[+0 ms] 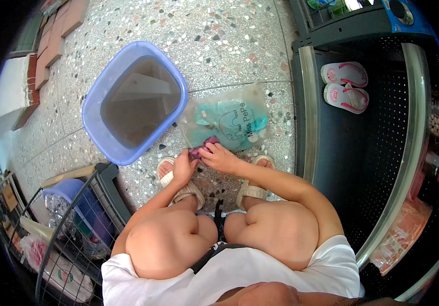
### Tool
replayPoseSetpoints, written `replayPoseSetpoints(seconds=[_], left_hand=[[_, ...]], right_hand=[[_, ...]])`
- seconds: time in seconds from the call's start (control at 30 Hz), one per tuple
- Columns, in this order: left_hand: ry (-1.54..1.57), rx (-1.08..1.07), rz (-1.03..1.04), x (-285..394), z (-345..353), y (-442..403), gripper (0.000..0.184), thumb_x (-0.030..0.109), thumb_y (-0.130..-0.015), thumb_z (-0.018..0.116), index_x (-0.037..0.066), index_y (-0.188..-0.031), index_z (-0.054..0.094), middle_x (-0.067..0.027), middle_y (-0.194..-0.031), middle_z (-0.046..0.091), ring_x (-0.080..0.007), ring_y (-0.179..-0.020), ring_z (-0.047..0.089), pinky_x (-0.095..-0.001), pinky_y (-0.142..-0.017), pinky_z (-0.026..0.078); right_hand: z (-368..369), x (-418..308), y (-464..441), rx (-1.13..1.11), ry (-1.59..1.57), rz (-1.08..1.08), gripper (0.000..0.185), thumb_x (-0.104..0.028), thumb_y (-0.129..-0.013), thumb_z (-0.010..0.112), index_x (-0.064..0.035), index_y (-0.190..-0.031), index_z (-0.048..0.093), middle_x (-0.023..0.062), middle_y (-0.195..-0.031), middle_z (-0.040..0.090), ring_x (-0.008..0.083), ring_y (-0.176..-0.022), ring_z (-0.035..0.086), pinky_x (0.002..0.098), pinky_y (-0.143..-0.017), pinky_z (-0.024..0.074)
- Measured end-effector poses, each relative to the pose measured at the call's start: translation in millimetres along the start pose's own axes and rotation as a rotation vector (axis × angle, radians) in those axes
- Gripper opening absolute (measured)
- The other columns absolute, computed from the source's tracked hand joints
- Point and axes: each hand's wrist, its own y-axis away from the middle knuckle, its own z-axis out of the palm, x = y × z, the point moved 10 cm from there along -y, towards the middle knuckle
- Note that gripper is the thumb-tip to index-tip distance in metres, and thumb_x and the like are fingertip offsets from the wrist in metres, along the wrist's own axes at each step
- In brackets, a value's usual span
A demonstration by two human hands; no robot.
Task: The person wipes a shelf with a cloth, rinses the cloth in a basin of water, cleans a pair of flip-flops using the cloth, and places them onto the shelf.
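Observation:
Between my hands is a small bunched purple cloth [210,141], low over the floor in front of my feet. My left hand [183,167] pinches its left end. The fingers of my right hand [218,158] close on it from the right. What kind of cloth it is cannot be made out. Right behind it lies a clear plastic bag [229,120] printed "Miss PePe", with something turquoise inside. To the left of the bag stands a blue-purple plastic basin [93,124] holding murky grey water [143,99].
A dark shelf [377,168] with metal edges runs along the right, bearing pink and white flip-flops [347,86]. At lower left is a black wire rack [56,255] with a blue tub [84,204]. The floor [229,46] is speckled terrazzo. My sandals [252,193] flank my hands.

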Motion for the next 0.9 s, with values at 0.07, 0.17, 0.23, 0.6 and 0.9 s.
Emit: replayPoseSetpoints(seconds=[0.07,0.17,0.23,0.6,0.9], left_hand=[[-0.054,-0.015,0.017,-2.4,3.0,-1.5,0.032,0.018,-0.074,0.072,0.0,-0.095,0.055,-0.021,-0.077,0.064,-0.0403,-0.075,0.063,-0.0477,-0.068,0.048],[-0.095,-0.029,0.0,-2.7,2.8,-3.9,0.028,0.019,-0.074,0.072,0.001,-0.092,0.059,-0.0206,-0.078,0.065,-0.0386,-0.075,0.063,-0.0464,-0.068,0.049],[-0.037,-0.049,-0.026,-6.3,5.8,-4.0,0.025,0.02,-0.074,0.071,0.002,-0.089,0.062,-0.02,-0.078,0.066,-0.0375,-0.075,0.064,-0.0452,-0.067,0.05],[0.066,0.08,-0.01,24.2,-16.2,-31.4,0.029,0.027,-0.076,0.073,0.005,-0.093,0.066,-0.0151,-0.073,0.065,-0.0312,-0.067,0.064,-0.0399,-0.062,0.049],[0.053,0.215,0.185,71.6,-43.9,-56.7,0.026,0.017,-0.078,0.07,0.01,-0.101,0.06,-0.0086,-0.089,0.059,-0.028,-0.08,0.061,-0.0406,-0.066,0.048]], right_hand=[[-0.3,0.7,0.3,-0.009,-0.003,0.005,0.024,-0.016,-0.073,0.058,-0.0046,-0.093,0.065,0.0089,-0.118,0.049,0.029,-0.107,0.046,0.0378,-0.083,0.0435],[-0.3,4.9,4.8,-0.006,0.008,0.033,0.023,-0.016,-0.073,0.059,-0.005,-0.092,0.065,0.0088,-0.117,0.049,0.029,-0.108,0.046,0.0375,-0.083,0.0434],[-1.5,7.3,8.1,-0.022,0.054,0.044,0.023,-0.016,-0.073,0.059,-0.0049,-0.092,0.065,0.0087,-0.117,0.049,0.0291,-0.107,0.046,0.0374,-0.084,0.0435],[-27.1,61.4,-2.7,0.085,0.044,0.122,0.024,-0.014,-0.073,0.059,-0.0028,-0.093,0.063,0.0098,-0.115,0.053,0.0298,-0.105,0.048,0.0386,-0.084,0.0455],[-73.9,71.9,-4.0,0.259,0.01,0.223,0.025,-0.014,-0.074,0.059,-0.0077,-0.098,0.063,0.0092,-0.119,0.051,0.0298,-0.108,0.046,0.0397,-0.089,0.0432]])
